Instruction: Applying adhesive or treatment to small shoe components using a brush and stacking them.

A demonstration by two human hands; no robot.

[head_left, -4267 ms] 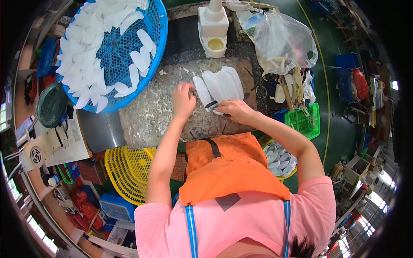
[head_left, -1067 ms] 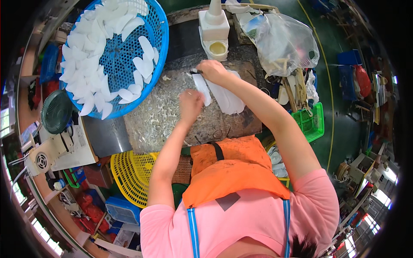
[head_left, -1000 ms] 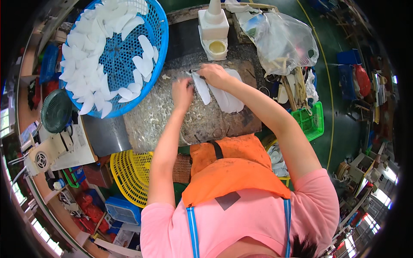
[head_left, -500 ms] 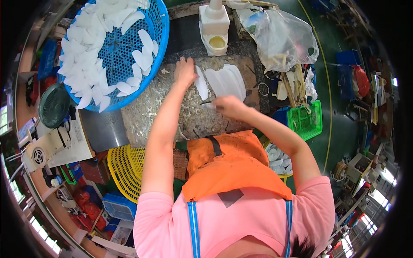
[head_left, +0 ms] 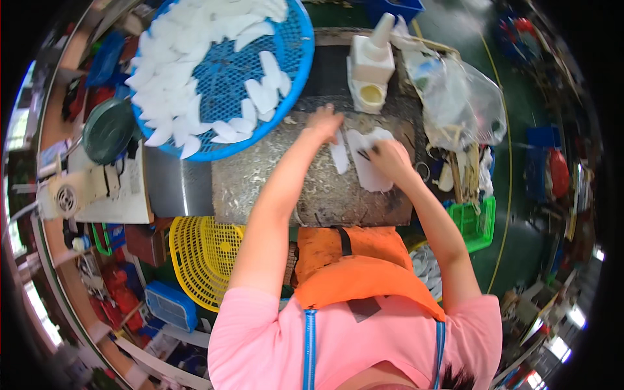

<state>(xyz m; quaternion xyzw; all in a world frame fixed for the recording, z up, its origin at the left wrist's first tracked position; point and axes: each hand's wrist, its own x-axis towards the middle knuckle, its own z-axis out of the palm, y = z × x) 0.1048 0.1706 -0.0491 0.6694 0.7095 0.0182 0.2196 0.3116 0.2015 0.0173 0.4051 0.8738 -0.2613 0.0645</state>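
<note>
My left hand (head_left: 325,122) rests on a worn, glue-stained board (head_left: 260,185), its fingers partly spread by the upper end of a narrow white strip (head_left: 339,156). Just right of that strip, overlapping thin white pieces (head_left: 369,177) form a fanned stack. Over the stack is my right hand (head_left: 391,159), its fingers closed round a small, thin dark tool (head_left: 365,155) whose kind I cannot make out. Beyond the stack stands a white plastic bottle-like container (head_left: 374,58) with a spout, and at its foot a small cup of yellowish liquid (head_left: 372,95).
A large blue basket (head_left: 300,71) of loose white pieces takes up the far left. On the right lie a clear plastic bag (head_left: 461,97), wooden sticks and a green basket (head_left: 481,224). Below the table's left part is a yellow basket (head_left: 195,260); a green fan (head_left: 107,130) stands left.
My right hand has moved from the strip's lower end up and right onto the fanned stack. My left hand stays by the strip's upper end. The whole view has shifted.
</note>
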